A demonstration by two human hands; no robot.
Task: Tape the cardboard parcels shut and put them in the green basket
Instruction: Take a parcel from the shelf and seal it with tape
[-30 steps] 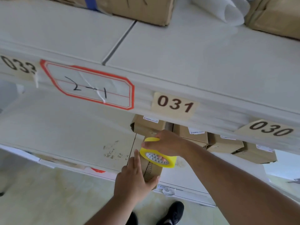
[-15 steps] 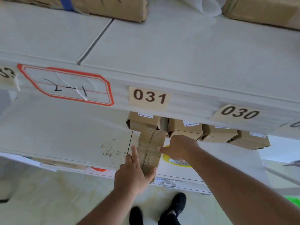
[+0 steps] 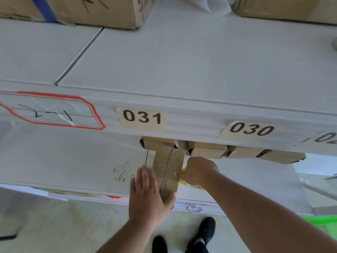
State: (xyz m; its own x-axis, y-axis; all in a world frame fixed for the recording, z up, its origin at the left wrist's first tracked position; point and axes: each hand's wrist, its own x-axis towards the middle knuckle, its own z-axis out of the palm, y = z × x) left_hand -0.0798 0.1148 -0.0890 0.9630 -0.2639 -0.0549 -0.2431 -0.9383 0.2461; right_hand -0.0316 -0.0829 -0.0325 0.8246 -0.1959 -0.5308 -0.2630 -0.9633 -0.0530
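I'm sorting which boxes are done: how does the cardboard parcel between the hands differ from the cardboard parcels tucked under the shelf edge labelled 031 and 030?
The long cardboard parcel between the hands lies pulled forward with its length toward the camera; the row of cardboard parcels under the upper shelf sits side by side, mostly hidden. The left hand and right hand touch the first; nobody touches the row. All are plain brown cardboard on the same white shelf.

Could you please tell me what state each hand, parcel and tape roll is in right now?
Long brown cardboard parcel: flaps closed, lying on the shelf.
Left hand: fingers straight, flat against the parcel.
Right hand: curled, thumb touching the parcel.
Yellow tape roll: on the shelf beneath the right hand.
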